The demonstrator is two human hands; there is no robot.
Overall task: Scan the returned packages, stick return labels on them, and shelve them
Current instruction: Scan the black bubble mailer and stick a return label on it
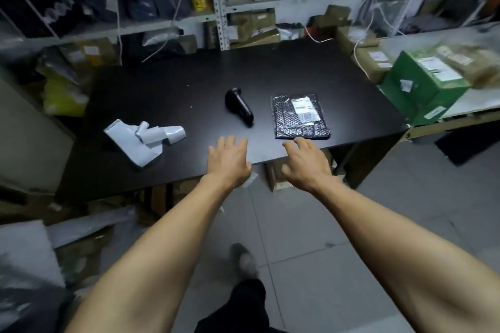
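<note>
A black bubble-wrap package [300, 116] with a white shipping label lies flat near the front right of the black table [189, 84]. A black handheld scanner [239, 106] lies to its left. Curled white return labels [146, 140] sit at the front left of the table. My left hand [228, 161] hovers over the table's front edge, fingers spread, holding nothing. My right hand [305, 162] reaches over the edge just below the package, fingers loosely spread, its fingertips close to the package's near edge.
Metal shelves [220, 3] crammed with boxes and bags run behind the table. A green box [422, 86] stands on a bench at the right. Cardboard boxes [370, 59] and yellow bags [63, 97] flank the table. Tiled floor [311, 238] lies underfoot.
</note>
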